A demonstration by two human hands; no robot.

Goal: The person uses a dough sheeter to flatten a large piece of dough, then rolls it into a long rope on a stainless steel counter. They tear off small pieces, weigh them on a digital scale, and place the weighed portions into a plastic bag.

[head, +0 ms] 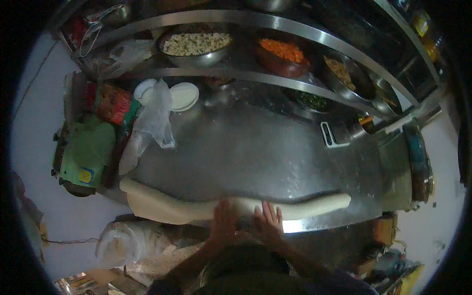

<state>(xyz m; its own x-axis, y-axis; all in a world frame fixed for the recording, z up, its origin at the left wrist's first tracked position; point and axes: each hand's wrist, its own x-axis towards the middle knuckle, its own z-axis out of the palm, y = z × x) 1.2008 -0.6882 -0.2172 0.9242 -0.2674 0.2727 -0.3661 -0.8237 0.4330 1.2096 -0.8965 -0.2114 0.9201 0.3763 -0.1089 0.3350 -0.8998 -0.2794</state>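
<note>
A long pale roll of dough (313, 207) lies across the front of the steel worktable (236, 155). Towards its left end an unrolled flap of the sheet (151, 210) spreads at the front. My left hand (224, 219), blurred, rests flat on the middle of the roll. Just to its right, my right hand (270, 219) presses on the dough with its fingers extended and apart. Neither hand grips anything.
A white scraper-like tool (328, 136) lies at the back right. Bowls of chopped white filling (197, 55) and shredded orange filling (285, 66) stand on the steel shelf (236, 72). A plastic bag (156, 118), round white lids (184, 96) and a green machine (88, 151) occupy the left.
</note>
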